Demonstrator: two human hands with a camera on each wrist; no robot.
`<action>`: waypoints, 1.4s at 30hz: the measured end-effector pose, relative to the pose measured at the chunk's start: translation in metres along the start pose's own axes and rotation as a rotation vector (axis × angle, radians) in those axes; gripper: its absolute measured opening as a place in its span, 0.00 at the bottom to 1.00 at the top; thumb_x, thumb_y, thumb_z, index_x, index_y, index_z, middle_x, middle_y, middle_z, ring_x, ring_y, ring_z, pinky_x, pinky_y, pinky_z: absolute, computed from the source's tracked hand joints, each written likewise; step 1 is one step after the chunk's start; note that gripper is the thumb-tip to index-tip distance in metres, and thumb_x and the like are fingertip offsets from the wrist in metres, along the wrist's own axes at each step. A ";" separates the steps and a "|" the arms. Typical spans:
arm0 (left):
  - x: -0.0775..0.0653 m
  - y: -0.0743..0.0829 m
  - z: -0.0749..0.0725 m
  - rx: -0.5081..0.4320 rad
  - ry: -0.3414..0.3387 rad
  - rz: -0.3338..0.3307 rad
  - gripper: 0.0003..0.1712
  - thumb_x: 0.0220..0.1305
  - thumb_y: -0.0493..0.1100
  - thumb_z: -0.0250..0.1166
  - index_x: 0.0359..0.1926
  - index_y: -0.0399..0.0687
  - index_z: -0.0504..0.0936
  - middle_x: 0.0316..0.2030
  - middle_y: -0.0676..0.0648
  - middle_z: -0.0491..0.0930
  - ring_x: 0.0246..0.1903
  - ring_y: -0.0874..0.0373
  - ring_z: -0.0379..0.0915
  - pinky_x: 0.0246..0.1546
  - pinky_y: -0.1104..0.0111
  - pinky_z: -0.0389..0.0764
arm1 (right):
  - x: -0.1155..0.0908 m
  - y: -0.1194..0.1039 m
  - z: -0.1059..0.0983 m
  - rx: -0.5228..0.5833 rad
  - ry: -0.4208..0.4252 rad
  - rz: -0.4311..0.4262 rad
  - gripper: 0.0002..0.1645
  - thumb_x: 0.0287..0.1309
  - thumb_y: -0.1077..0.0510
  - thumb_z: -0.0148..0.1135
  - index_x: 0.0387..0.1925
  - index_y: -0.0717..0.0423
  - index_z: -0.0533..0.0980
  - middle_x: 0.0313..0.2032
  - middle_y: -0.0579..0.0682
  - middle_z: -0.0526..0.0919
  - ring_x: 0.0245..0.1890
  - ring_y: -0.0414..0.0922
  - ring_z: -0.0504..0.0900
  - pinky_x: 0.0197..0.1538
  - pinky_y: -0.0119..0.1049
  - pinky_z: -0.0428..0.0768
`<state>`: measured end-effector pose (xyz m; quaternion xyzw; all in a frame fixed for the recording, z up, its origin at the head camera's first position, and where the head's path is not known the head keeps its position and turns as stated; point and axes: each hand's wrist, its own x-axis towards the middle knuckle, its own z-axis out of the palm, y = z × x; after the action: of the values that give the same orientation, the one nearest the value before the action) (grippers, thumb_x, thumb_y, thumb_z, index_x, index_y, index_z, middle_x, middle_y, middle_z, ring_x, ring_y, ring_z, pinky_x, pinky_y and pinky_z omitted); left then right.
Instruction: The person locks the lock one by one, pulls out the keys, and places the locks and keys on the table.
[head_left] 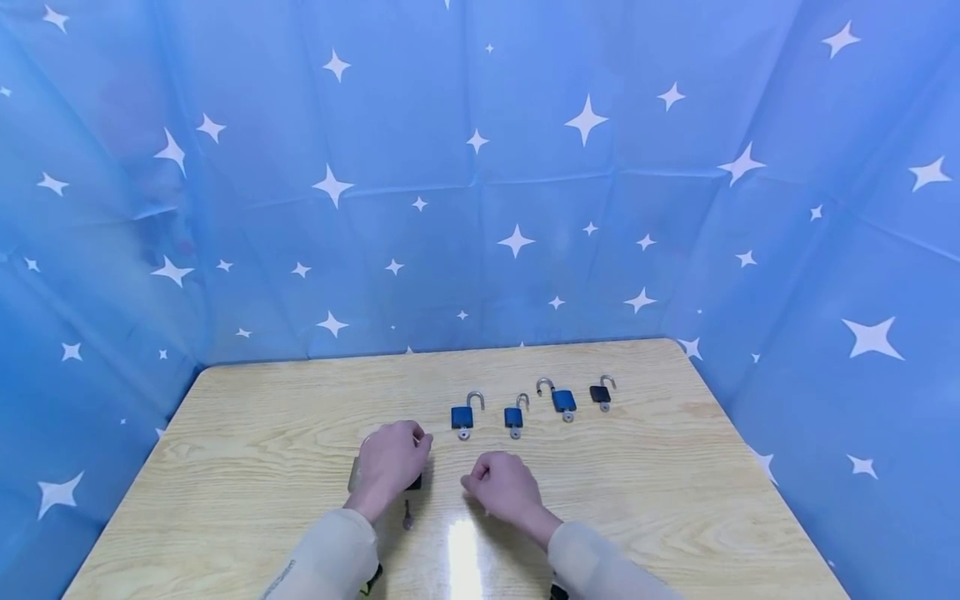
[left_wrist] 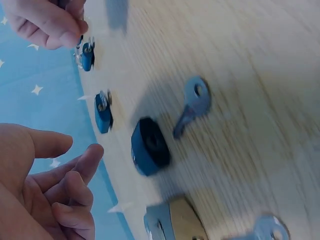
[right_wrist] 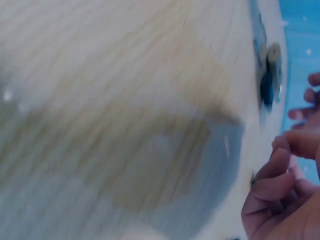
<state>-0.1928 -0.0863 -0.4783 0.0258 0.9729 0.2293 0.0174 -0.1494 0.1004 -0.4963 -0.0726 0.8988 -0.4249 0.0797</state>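
My left hand (head_left: pixel 393 458) hovers above two padlocks at the left, thumb and fingers apart and nothing between them. Beneath it in the left wrist view are a blue padlock (left_wrist: pixel 150 146) with a dark underside and a second padlock (left_wrist: pixel 187 217) with a brass-coloured underside. A loose silver key (left_wrist: pixel 197 97) lies before the blue padlock, and another key (left_wrist: pixel 270 230) is partly cut off by the frame. My right hand (head_left: pixel 504 487) is over the table's middle, its fingers loosely curled and thumb near the index finger. Nothing shows in its fingers in the right wrist view (right_wrist: pixel 282 195).
Further back stand a blue padlock (head_left: pixel 462 417), a smaller blue one (head_left: pixel 513 417), a third blue one (head_left: pixel 564 401) and a black one (head_left: pixel 600 393), shackles open and keys in them. A blue star-patterned curtain (head_left: pixel 480 250) borders the wooden table (head_left: pixel 675 500).
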 end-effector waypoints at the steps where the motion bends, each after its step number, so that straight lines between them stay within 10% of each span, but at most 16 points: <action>1: 0.002 0.002 0.002 0.005 -0.002 0.008 0.13 0.65 0.51 0.59 0.37 0.47 0.83 0.16 0.54 0.74 0.14 0.59 0.66 0.15 0.66 0.67 | 0.001 0.003 -0.005 -0.003 0.000 -0.003 0.10 0.57 0.52 0.64 0.24 0.50 0.76 0.16 0.50 0.81 0.12 0.41 0.76 0.21 0.36 0.72; 13: 0.032 0.021 0.031 0.020 -0.005 -0.024 0.18 0.64 0.55 0.60 0.33 0.46 0.83 0.24 0.47 0.80 0.17 0.56 0.69 0.16 0.62 0.70 | 0.006 0.034 -0.044 -0.036 0.094 0.029 0.09 0.58 0.52 0.63 0.28 0.52 0.78 0.18 0.46 0.78 0.13 0.40 0.73 0.23 0.37 0.71; 20: 0.043 0.030 0.045 -0.020 0.001 -0.071 0.25 0.64 0.59 0.59 0.19 0.48 0.72 0.13 0.50 0.68 0.14 0.56 0.64 0.13 0.64 0.64 | 0.005 0.041 -0.051 -0.036 0.115 0.075 0.08 0.57 0.53 0.64 0.28 0.51 0.77 0.18 0.46 0.78 0.14 0.40 0.73 0.24 0.37 0.71; 42: 0.058 0.045 0.058 -0.011 0.038 -0.200 0.26 0.56 0.61 0.65 0.32 0.41 0.77 0.21 0.44 0.75 0.21 0.51 0.72 0.22 0.58 0.74 | 0.007 0.043 -0.048 -0.016 0.097 0.061 0.08 0.58 0.52 0.64 0.26 0.50 0.78 0.17 0.47 0.78 0.14 0.40 0.72 0.21 0.35 0.69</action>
<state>-0.2462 -0.0169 -0.5117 -0.0757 0.9695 0.2322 0.0221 -0.1691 0.1618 -0.5003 -0.0250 0.9068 -0.4181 0.0484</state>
